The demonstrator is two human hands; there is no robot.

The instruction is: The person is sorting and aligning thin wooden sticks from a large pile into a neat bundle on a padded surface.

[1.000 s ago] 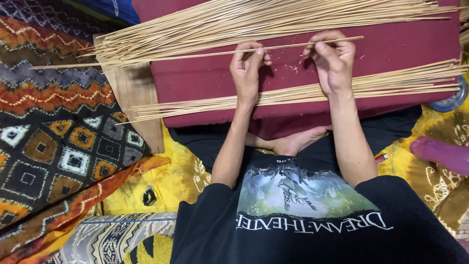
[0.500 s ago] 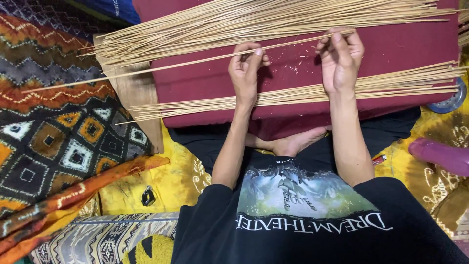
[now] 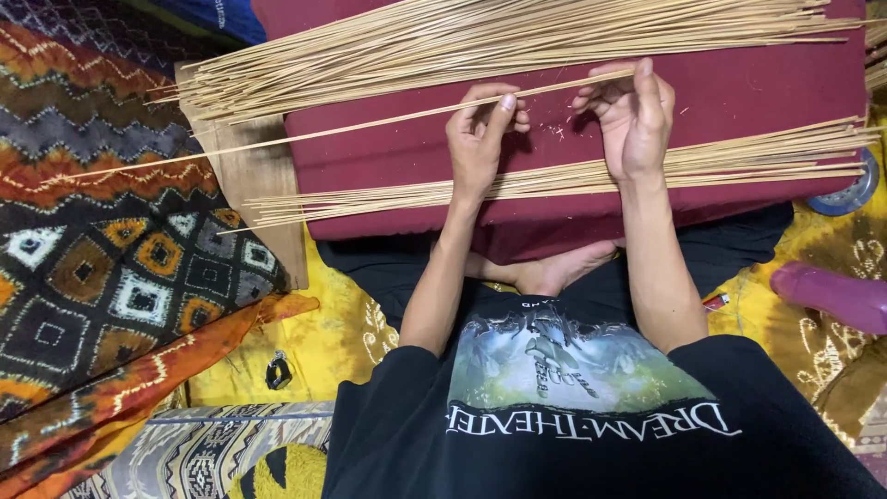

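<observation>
A: Left hand [image 3: 476, 139] first?

B: Closed in a pinch, thumb and fingertips, on a single thin stick [image 3: 351, 125]. Held partway along, probably to steady the long free end.

A: And the right hand [image 3: 633, 120]?

B: Gripping the same stick at its right end, fingers curled round it, thumb side up. Lifted just off the maroon cushion [image 3: 739, 92] – likely to keep that one stick apart from the rest.

A: Where does the stick run?

B: Slanting from the right hand, through the left, out past the cushion's left edge and over the wooden board [image 3: 249, 185], tip above the patterned cloth [image 3: 102, 240].

A: Other sticks?

B: Sorted into two lots on the cushion. Far bundle [image 3: 480, 42] – thick, fanned, spread along the far edge. Near bundle [image 3: 554, 180] thinner, lying under both wrists along the near edge. Kept well apart, seemingly to stop the lots mixing, with the bare strip between serving as working room.

A: Around the edges?

B: Bluish round dish [image 3: 850, 189] tucked at the cushion's right corner, within easy reach. Purple object [image 3: 832, 296] nearer, on the right. Small black item [image 3: 277, 371] on the yellow cloth [image 3: 333, 342] near left. Bare foot [image 3: 554, 273] just under the cushion's near edge, so apparently propped over crossed legs.
</observation>
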